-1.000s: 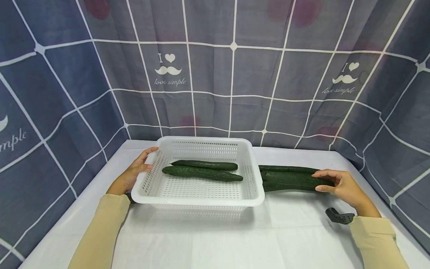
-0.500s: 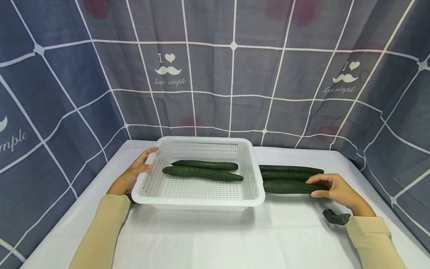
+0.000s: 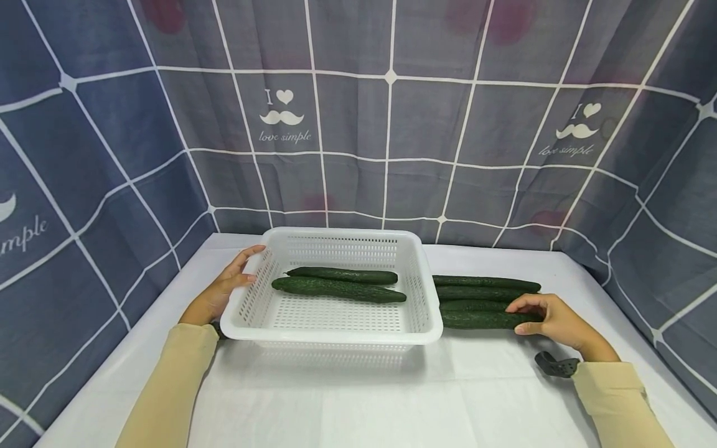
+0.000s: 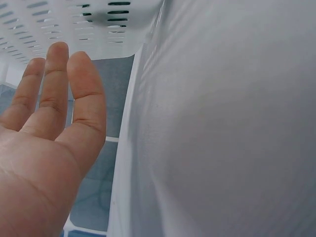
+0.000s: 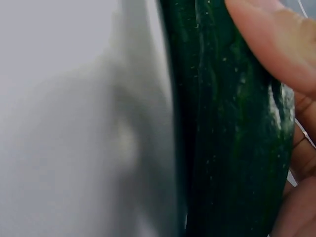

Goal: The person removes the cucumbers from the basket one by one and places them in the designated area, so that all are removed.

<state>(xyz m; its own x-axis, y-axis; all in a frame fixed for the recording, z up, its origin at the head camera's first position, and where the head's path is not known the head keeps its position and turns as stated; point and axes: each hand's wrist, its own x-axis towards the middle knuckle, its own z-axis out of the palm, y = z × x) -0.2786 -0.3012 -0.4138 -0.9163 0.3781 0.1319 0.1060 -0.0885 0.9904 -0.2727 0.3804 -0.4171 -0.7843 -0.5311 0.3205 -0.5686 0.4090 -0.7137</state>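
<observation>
In the head view, my left hand (image 3: 221,289) rests at the left rim of a white perforated plastic basket (image 3: 330,336), thumb and a finger on the rim. Three relaxed fingers (image 4: 57,94) extend beside the basket's outer wall in the left wrist view. Two cucumbers, the front one (image 3: 336,289) and the rear one (image 3: 344,275), lie side by side inside. To the right of the basket, my right hand (image 3: 554,320) pinches the right end of the nearest cucumber (image 3: 476,320) between thumb and fingers. The right wrist view shows this cucumber (image 5: 237,133) close up.
Behind the held cucumber lie more cucumbers, including a far one (image 3: 487,283) and a middle one (image 3: 476,293); the basket hides their left ends. A white cloth (image 3: 381,404) covers the table. Grey checked curtains (image 3: 347,124) enclose the back and sides.
My right hand has moved slightly left and toward me. The nearest cucumber has shifted toward me, exposing another just behind it. My left hand and the basket stay in place.
</observation>
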